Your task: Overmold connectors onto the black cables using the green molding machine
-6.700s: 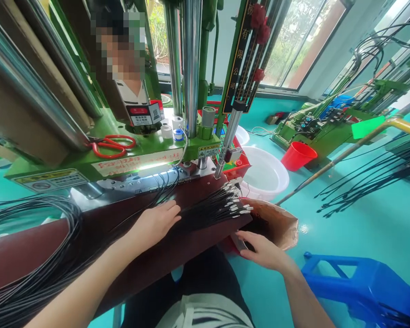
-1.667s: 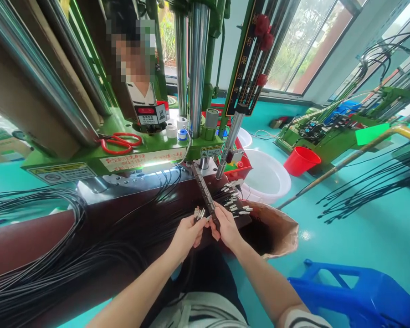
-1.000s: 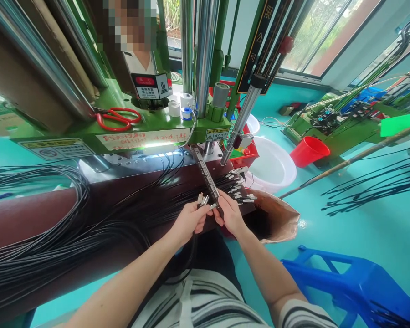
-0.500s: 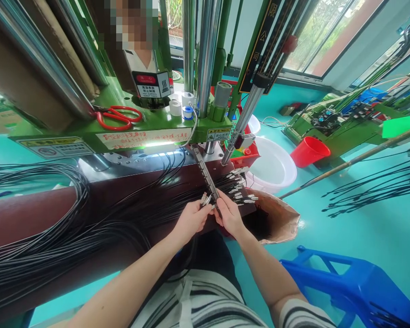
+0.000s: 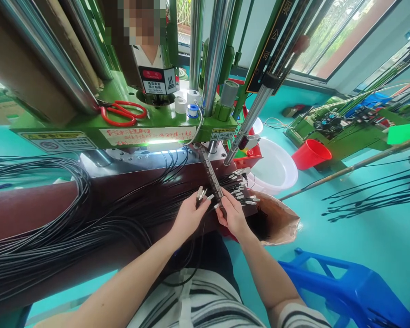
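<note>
My left hand (image 5: 190, 214) pinches a few cable connectors (image 5: 201, 195) with silvery metal ends; black cable hangs below it. Just to the right, my right hand (image 5: 233, 212) grips the near end of a long, narrow metal bar (image 5: 212, 177) with slots along it. The bar slants away from me, its far end close to the green press. Behind the bar, several black cables with silver plugs (image 5: 241, 187) lie across the brown table (image 5: 130, 182). My fingers hide the bar's near end and part of the held connectors.
Bundles of black cable (image 5: 54, 237) cover the table's left side. Red-handled scissors (image 5: 123, 114) and tape rolls (image 5: 192, 110) rest on the green press (image 5: 157, 123). A paper sack (image 5: 283, 218), white tub (image 5: 276, 164), red bucket (image 5: 310, 155) and blue stool (image 5: 362, 282) stand to the right.
My left hand has moved slightly left, away from the bar, with the connectors still in its fingers. My right hand keeps hold of the bar. The view has shifted a little.
</note>
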`<state>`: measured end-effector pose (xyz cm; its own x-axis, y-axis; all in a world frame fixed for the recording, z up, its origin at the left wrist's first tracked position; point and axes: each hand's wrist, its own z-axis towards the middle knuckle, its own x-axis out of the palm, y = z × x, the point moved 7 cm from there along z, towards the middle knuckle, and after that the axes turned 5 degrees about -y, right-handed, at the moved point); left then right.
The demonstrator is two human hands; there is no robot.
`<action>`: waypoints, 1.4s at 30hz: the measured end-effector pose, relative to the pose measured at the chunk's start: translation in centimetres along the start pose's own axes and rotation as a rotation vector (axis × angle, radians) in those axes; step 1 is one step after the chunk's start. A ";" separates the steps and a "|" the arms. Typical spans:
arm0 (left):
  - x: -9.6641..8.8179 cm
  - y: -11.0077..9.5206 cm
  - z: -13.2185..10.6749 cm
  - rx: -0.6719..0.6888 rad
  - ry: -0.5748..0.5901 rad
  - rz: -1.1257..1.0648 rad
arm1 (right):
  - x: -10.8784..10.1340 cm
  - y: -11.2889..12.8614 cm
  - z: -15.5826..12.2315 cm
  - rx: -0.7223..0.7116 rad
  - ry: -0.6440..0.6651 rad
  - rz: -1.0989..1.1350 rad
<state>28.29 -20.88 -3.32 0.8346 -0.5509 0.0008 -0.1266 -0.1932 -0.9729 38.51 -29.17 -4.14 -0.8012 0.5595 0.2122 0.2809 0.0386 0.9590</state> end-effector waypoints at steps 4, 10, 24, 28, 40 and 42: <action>0.1 -1.3 0.1 0.168 0.011 0.140 | 0.0 0.0 0.0 0.004 0.021 -0.048; 0.2 -0.9 0.2 0.125 0.040 0.153 | 0.4 0.4 -0.2 -0.024 0.024 -0.144; -0.7 -0.6 0.1 -0.025 -0.025 -0.217 | -0.1 -0.1 0.0 0.024 0.028 -0.027; 0.3 -0.3 0.0 -0.104 0.112 -0.173 | -0.1 0.0 -0.1 0.014 0.056 -0.065; -0.3 -0.2 0.0 -0.105 0.104 -0.110 | 0.8 0.2 -0.4 -0.054 0.093 -0.226; -0.9 -0.4 0.2 -0.069 0.054 -0.104 | 0.7 0.2 -0.4 -0.022 0.057 -0.201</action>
<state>27.67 -20.19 -3.01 0.8152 -0.5676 0.1149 -0.0794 -0.3061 -0.9487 37.78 -29.15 -3.75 -0.8689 0.4943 0.0257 0.1010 0.1263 0.9868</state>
